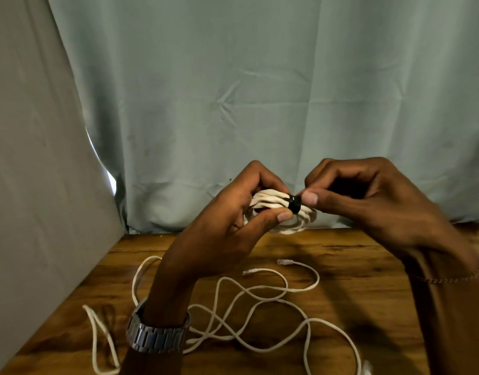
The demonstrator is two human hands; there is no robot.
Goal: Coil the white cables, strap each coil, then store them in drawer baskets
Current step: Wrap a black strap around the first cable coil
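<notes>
Above the bench (341,266), the left hand (233,212) grips the white coil (270,204), half hidden. The right hand (368,196) pinches what seems the black strap (294,203) end. A loose cable (260,293) runs off-frame.

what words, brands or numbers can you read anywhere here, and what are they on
None can be read.
black strap on the white coil: no print shows.
wristwatch: only the metal band shows, no dial or brand.
cable plugs on the wooden table: too small to show markings.
</notes>
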